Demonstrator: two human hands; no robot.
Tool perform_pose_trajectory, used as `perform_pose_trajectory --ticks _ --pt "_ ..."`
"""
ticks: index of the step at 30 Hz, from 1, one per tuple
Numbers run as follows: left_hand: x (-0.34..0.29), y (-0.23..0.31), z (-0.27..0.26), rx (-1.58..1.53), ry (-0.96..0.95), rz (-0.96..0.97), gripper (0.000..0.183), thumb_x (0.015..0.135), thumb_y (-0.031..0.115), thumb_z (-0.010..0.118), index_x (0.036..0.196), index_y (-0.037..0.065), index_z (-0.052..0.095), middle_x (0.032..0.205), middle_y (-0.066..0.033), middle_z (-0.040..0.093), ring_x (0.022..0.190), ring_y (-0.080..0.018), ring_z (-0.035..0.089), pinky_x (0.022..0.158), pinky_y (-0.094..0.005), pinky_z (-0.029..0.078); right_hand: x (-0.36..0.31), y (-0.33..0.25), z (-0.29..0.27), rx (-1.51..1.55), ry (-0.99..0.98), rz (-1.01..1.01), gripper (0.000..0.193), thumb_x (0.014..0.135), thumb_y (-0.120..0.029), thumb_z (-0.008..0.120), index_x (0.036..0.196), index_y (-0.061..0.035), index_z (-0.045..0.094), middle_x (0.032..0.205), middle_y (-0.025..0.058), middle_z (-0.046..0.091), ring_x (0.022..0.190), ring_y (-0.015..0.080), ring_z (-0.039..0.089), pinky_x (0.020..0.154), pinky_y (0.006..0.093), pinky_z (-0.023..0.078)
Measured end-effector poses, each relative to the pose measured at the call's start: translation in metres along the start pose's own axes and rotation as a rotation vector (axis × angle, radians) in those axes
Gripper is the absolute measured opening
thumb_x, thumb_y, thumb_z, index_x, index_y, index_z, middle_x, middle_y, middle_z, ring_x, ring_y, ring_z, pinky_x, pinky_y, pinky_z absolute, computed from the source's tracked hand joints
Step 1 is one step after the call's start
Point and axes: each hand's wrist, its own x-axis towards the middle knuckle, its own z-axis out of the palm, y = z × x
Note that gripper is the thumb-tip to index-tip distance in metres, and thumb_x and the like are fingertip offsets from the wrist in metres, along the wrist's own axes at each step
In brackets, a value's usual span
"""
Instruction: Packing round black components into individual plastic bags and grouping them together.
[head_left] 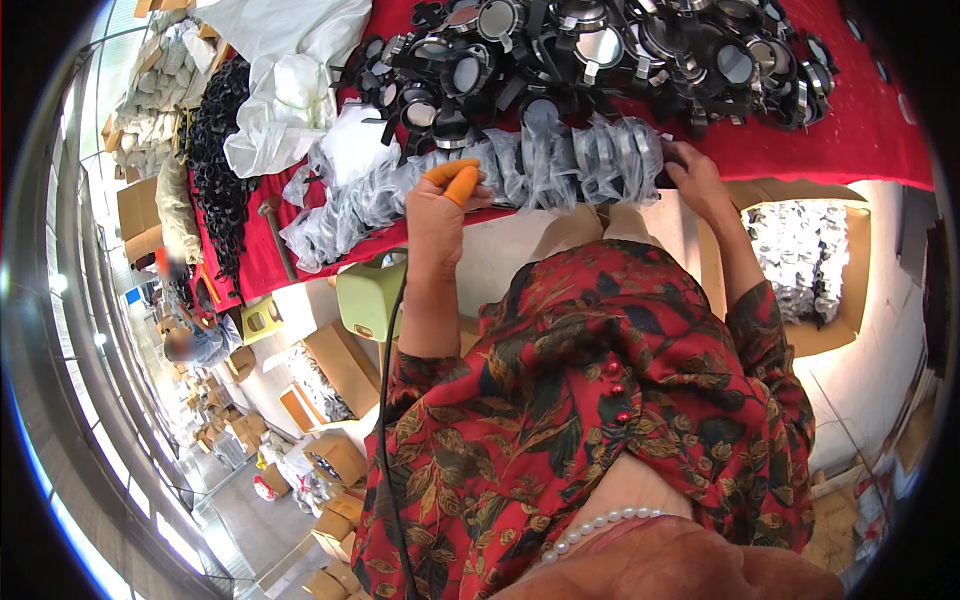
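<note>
A row of round parts wrapped in clear plastic bags [548, 165] lies along the near edge of the red-covered table [850, 150]. Over the middle of this row is my left hand [445, 200], with orange covers on two fingers. Its fingers are curled closed, and anything between them is hidden. My right hand [697, 178] is at the row's right end, thumb and fingers closed about a dark-edged wrapped part. Behind the row lies a heap of loose black and silver round parts [600, 48] with straps or tabs.
White plastic sheeting [290, 90] and a pile of black pieces [218, 150] cover the table's left. A hammer-like tool [277, 235] lies near the edge. Below are a green stool [368, 300] and an open carton [858, 270] of wrapped parts. A cable runs past my left arm.
</note>
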Motion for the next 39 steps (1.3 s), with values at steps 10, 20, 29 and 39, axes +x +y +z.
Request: perform_pose_trajectory --ticks 10,20,29,39 --pt "0.127 0.01 -0.141 -0.549 0.902 0.314 0.019 0.085 0.006 0.06 0.102 -0.001 0.056 0.09 -0.0111 0.058 0.072 -0.0263 0.062 0.062 -0.0373 0.055 0.008 -0.008 0.019 -0.174 0.016 0.087 0.037 0.085 -0.013 0.051 0.12 -0.0002 0.055 0.11 0.023 0.062 0.103 0.0365 0.061 0.089 0.0375 0.046" --pt "0.209 -0.016 -0.17 1.446 0.26 -0.298 0.034 0.07 0.019 0.072 0.1 0.004 0.068 0.121 -0.0193 0.058 0.114 -0.0336 0.055 0.08 -0.0457 0.052 -0.034 -0.011 0.001 -0.194 0.244 0.195 0.036 0.091 -0.01 0.049 0.123 0.0047 0.053 0.118 0.0204 0.06 0.109 0.027 0.059 0.093 0.0344 0.045" --pt "0.209 -0.033 -0.219 1.269 0.335 0.043 0.024 0.068 0.02 0.071 0.082 0.001 0.072 0.076 -0.0176 0.069 0.073 -0.029 0.068 0.068 -0.0364 0.053 -0.032 -0.016 0.001 -0.158 0.288 0.231 0.035 0.094 -0.012 0.049 0.124 0.0059 0.052 0.121 0.019 0.058 0.107 0.023 0.058 0.091 0.032 0.046" --pt "0.216 -0.054 -0.239 0.777 0.426 0.063 0.017 0.067 0.018 0.064 0.069 0.003 0.072 0.062 -0.0155 0.066 0.058 -0.0269 0.064 0.061 -0.0364 0.05 -0.021 -0.018 -0.028 -0.285 0.325 0.148 0.033 0.094 -0.014 0.05 0.121 0.0046 0.056 0.117 0.0178 0.061 0.11 0.024 0.058 0.096 0.0342 0.043"
